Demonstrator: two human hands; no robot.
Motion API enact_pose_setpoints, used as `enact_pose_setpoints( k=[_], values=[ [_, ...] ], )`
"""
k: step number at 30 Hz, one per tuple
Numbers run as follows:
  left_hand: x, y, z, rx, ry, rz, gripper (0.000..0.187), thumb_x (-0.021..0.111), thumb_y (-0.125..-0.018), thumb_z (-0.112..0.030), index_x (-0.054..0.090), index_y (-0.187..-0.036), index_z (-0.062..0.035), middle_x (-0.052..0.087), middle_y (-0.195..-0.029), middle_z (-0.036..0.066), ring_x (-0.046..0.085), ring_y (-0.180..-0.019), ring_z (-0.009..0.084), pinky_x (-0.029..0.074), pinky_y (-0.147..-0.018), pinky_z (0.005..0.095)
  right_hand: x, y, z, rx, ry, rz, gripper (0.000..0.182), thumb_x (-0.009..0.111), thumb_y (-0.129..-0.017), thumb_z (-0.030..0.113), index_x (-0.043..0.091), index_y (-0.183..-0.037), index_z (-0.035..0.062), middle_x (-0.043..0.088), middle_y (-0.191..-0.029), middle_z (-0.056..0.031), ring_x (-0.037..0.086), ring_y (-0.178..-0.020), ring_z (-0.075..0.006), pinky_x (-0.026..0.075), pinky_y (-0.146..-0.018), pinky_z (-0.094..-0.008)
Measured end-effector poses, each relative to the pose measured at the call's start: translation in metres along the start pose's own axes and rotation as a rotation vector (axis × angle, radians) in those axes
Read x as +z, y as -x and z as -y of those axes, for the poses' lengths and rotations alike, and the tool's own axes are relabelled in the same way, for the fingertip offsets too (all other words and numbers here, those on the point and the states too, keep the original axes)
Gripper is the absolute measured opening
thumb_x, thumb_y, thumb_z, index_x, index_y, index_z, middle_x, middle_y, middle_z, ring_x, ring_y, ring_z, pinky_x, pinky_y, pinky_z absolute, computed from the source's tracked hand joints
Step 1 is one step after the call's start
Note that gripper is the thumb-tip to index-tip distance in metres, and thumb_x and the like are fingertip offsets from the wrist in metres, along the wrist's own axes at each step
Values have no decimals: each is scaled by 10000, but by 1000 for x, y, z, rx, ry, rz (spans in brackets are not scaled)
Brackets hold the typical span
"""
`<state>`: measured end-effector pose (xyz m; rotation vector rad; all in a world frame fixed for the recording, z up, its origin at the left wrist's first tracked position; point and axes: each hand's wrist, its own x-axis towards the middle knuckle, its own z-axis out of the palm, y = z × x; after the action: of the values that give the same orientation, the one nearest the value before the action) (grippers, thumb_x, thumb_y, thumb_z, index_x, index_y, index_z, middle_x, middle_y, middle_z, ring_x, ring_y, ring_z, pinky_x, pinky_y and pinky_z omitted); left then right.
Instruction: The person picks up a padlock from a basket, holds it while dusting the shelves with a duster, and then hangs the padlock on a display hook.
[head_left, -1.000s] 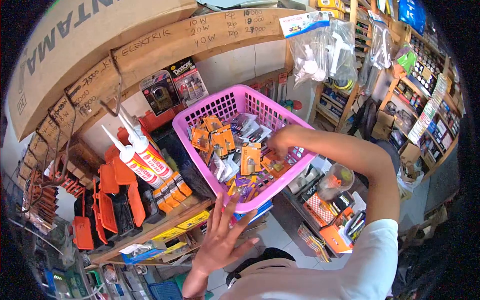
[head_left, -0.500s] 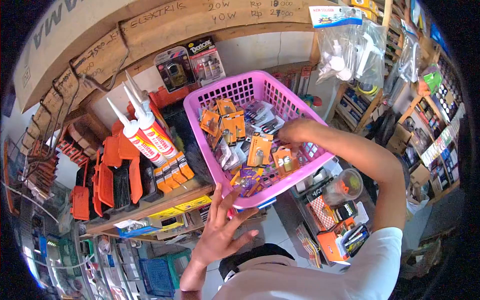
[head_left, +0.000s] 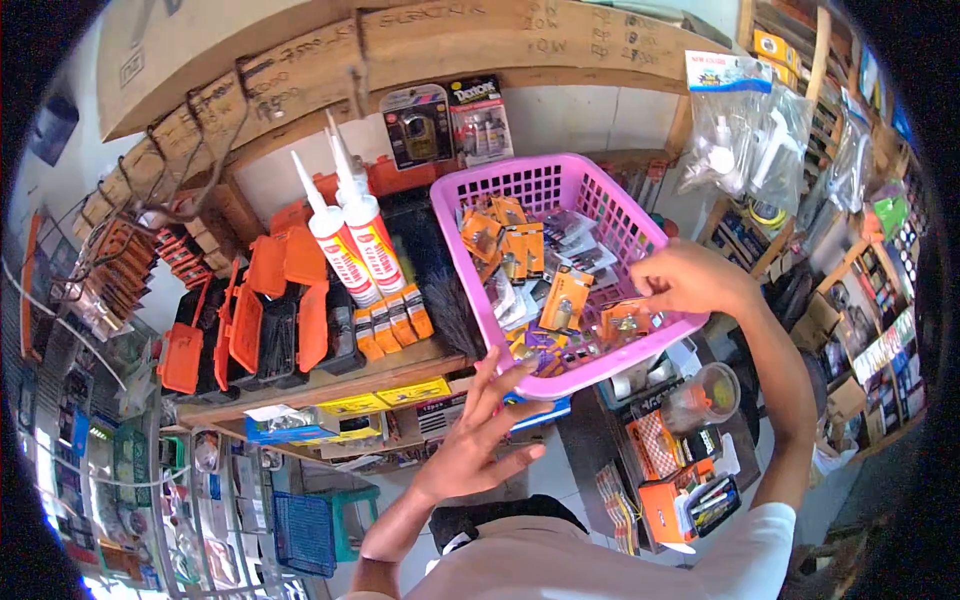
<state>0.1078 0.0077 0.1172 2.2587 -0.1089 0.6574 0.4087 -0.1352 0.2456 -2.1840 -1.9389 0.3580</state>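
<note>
A pink basket (head_left: 590, 376) holds several orange-carded padlock packs (head_left: 566, 298), silvery packets (head_left: 580, 240) and purple-and-yellow packets (head_left: 538, 352). Over its right side is my right hand (head_left: 690, 278), fingers curled together beside an orange-carded pack (head_left: 625, 322) near the basket's right corner; whether the fingers grip it is unclear. My left hand (head_left: 478, 440) has its fingers spread at the basket's front left corner, fingertips by the rim, holding nothing.
Left of the basket, silicone tubes (head_left: 370, 245) stand behind small orange boxes (head_left: 392, 322), near open orange cases (head_left: 262, 325). A clear plastic tub (head_left: 702, 397) and an orange box (head_left: 668, 510) sit at the lower right. Plastic bags (head_left: 745, 140) hang at the upper right.
The view has shifted, so the basket appears farther right. My right hand has risen from inside the basket to its right rim. My left hand stays spread by the front left corner.
</note>
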Motion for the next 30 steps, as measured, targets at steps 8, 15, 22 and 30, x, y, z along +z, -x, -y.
enact_pose_setpoints(
  k=[8,15,22,30],
  values=[
    [2,28,13,139,225,-298,311,625,-879,-177,583,-1161,-53,496,-1311,176,407,-1299,371,245,-1113,521,-17,69,109,-206,259,-697,107,744,-767,204,679,-780,120,644,-655,-33,600,-529,-196,424,-500,-320],
    [4,79,4,129,757,69,845,318,-909,-694,372,-1372,11,472,-1332,209,458,-1247,331,335,-1053,469,82,45,187,-390,-171,-385,139,770,-782,213,679,-839,125,642,-635,-43,627,-528,-197,471,-496,-304],
    [-21,130,25,-314,1441,150,1082,264,-693,-905,412,-1328,-41,580,-1032,142,606,-928,240,539,-693,370,145,13,222,69,-461,-342,322,690,-869,317,639,-1007,31,681,-832,-144,687,-779,-271,535,-683,-369],
    [-91,180,42,-471,1538,-205,959,238,-788,-868,487,-1224,-51,596,-902,157,619,-814,308,511,-617,423,262,-36,117,422,-322,-134,568,552,-939,475,509,-1288,29,646,-1099,-191,646,-990,-283,520,-788,-376]
  ],
)
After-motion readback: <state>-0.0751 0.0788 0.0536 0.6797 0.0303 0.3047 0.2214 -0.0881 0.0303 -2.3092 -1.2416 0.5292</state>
